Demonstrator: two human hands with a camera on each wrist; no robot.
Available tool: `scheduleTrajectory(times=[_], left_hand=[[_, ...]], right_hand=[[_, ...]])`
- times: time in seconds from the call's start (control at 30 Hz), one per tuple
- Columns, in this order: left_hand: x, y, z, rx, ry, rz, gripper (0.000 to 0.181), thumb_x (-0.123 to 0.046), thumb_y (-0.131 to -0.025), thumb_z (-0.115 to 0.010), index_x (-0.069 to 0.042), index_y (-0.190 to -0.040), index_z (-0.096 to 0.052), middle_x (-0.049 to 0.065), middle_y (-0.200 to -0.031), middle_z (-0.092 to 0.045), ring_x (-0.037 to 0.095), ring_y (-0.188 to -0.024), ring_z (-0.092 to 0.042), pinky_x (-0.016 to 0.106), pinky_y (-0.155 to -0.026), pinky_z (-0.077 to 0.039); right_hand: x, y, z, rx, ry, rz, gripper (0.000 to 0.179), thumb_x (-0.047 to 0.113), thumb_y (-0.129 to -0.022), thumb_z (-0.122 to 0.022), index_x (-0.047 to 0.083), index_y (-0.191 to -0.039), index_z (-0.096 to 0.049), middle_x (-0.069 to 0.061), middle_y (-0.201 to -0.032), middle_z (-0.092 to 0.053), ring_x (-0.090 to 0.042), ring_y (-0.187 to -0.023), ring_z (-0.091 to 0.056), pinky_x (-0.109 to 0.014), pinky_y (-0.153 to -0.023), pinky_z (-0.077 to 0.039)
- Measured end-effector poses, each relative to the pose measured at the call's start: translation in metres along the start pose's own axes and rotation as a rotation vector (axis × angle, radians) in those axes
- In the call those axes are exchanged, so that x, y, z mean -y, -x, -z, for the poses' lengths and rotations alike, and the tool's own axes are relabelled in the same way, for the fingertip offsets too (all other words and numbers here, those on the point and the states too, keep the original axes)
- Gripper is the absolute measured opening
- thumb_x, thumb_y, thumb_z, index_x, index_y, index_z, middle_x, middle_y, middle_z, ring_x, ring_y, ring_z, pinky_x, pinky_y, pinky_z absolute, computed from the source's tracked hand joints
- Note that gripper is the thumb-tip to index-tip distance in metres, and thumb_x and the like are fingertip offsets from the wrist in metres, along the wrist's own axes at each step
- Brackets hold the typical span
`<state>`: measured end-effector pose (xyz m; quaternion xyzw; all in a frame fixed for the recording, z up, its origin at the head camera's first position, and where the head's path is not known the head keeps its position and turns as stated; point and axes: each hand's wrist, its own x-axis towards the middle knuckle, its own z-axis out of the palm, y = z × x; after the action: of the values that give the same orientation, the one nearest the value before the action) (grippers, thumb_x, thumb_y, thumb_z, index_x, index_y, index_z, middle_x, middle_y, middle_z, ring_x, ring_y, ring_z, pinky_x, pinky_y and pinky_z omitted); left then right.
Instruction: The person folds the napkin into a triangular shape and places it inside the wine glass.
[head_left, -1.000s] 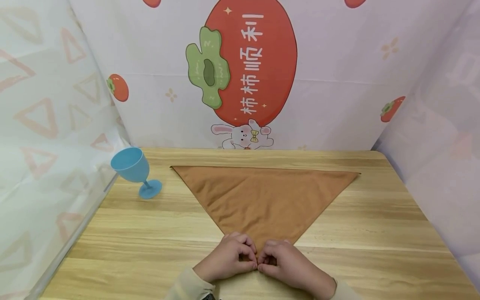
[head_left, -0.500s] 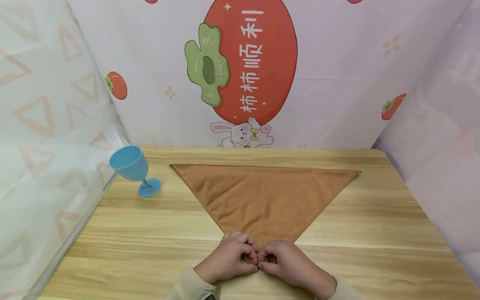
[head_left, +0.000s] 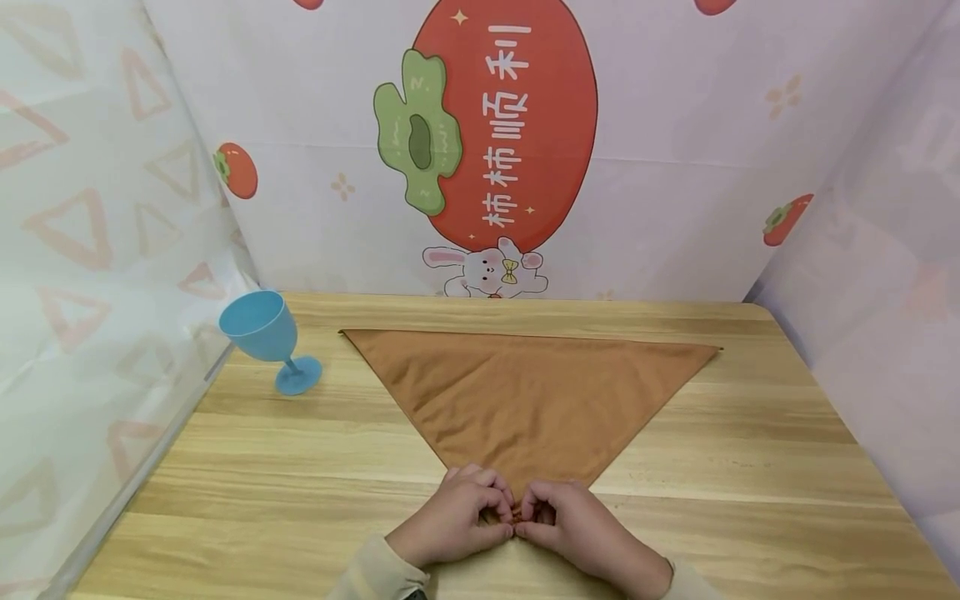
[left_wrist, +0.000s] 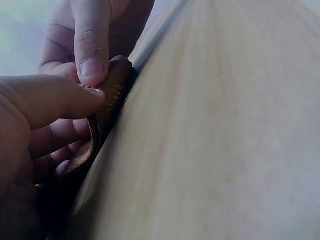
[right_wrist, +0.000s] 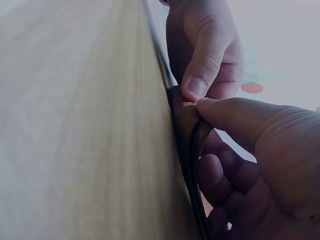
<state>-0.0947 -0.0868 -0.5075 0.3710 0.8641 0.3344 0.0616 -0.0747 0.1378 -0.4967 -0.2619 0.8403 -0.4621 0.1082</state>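
Observation:
A brown cloth (head_left: 525,400) lies on the table as a triangle, its long edge at the far side and its tip towards me. At that near tip my left hand (head_left: 461,512) and right hand (head_left: 573,529) meet, thumbs almost touching. Both hands pinch the tip between thumb and fingers. In the left wrist view the cloth (left_wrist: 117,90) is bent into a small fold under the left thumb. From the right wrist the folded cloth (right_wrist: 186,117) shows beneath the right thumb, slightly raised off the wood. The fingers cover part of the tip.
A blue plastic goblet (head_left: 262,329) stands upright at the table's far left. The wooden table (head_left: 750,467) extends on both sides of the cloth. Printed sheets (head_left: 660,125) with persimmons and a rabbit hang behind and at the sides.
The hands stay at the cloth's near tip. The right fingers have shifted slightly, and a little gathered cloth now shows between the hands. The goblet has not moved.

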Motion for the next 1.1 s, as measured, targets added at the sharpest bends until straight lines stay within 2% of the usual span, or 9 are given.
scheduleTrajectory(times=[0.2,0.43,0.53,0.7,0.83,1.1], left_hand=[[-0.0009,0.0,0.0004,-0.005,0.011,0.002,0.013,-0.026,-0.088,-0.077,-0.028,-0.079,-0.068,-0.022,-0.099,-0.058,-0.002,-0.095,-0.046,0.025,-0.085,-0.031],[-0.001,-0.0002,0.0003,0.013,0.013,0.025,0.011,-0.028,-0.09,-0.076,-0.029,-0.081,-0.07,-0.023,-0.1,-0.058,-0.002,-0.095,-0.047,0.025,-0.085,-0.032],[-0.0006,-0.0003,-0.0007,-0.013,0.006,0.028,0.007,-0.032,-0.09,-0.077,-0.029,-0.088,-0.071,-0.023,-0.1,-0.06,-0.002,-0.094,-0.047,0.025,-0.084,-0.033],[-0.001,-0.0006,-0.0032,-0.075,0.035,0.026,0.016,-0.04,-0.09,-0.075,-0.03,-0.102,-0.07,-0.025,-0.098,-0.065,-0.003,-0.092,-0.052,0.027,-0.084,-0.033],[-0.0029,-0.0014,-0.0034,-0.085,0.065,0.023,0.013,-0.035,-0.09,-0.077,-0.029,-0.1,-0.071,-0.027,-0.091,-0.066,-0.007,-0.089,-0.055,0.026,-0.083,-0.032],[-0.0046,-0.0022,-0.0031,-0.085,0.068,0.059,0.016,-0.027,-0.087,-0.08,-0.028,-0.096,-0.067,-0.028,-0.08,-0.062,-0.009,-0.08,-0.055,0.024,-0.08,-0.032]], right_hand=[[0.0004,0.001,-0.0008,-0.005,-0.009,-0.007,0.009,0.021,-0.087,-0.08,0.022,-0.084,-0.071,0.018,-0.083,-0.066,0.005,-0.071,-0.055,-0.02,-0.062,-0.049],[-0.0005,0.0013,-0.0013,-0.005,-0.034,-0.009,0.006,0.019,-0.088,-0.078,0.022,-0.089,-0.073,0.017,-0.082,-0.066,0.004,-0.07,-0.056,-0.021,-0.061,-0.05],[-0.0006,0.0011,-0.0012,-0.007,-0.033,-0.012,0.006,0.019,-0.088,-0.078,0.021,-0.091,-0.073,0.017,-0.083,-0.066,0.003,-0.07,-0.057,-0.021,-0.062,-0.05],[-0.0007,0.0008,-0.0008,-0.002,-0.039,-0.015,0.006,0.019,-0.089,-0.078,0.019,-0.091,-0.073,0.016,-0.084,-0.067,0.003,-0.071,-0.058,-0.021,-0.062,-0.051],[-0.0009,0.0002,-0.0007,0.007,-0.049,-0.022,0.006,0.018,-0.088,-0.079,0.018,-0.091,-0.073,0.015,-0.084,-0.067,0.003,-0.071,-0.058,-0.022,-0.062,-0.051],[-0.0017,0.0,-0.0012,0.0,-0.042,-0.019,0.008,0.016,-0.087,-0.079,0.019,-0.09,-0.072,0.014,-0.082,-0.065,0.002,-0.068,-0.057,-0.022,-0.06,-0.051]])
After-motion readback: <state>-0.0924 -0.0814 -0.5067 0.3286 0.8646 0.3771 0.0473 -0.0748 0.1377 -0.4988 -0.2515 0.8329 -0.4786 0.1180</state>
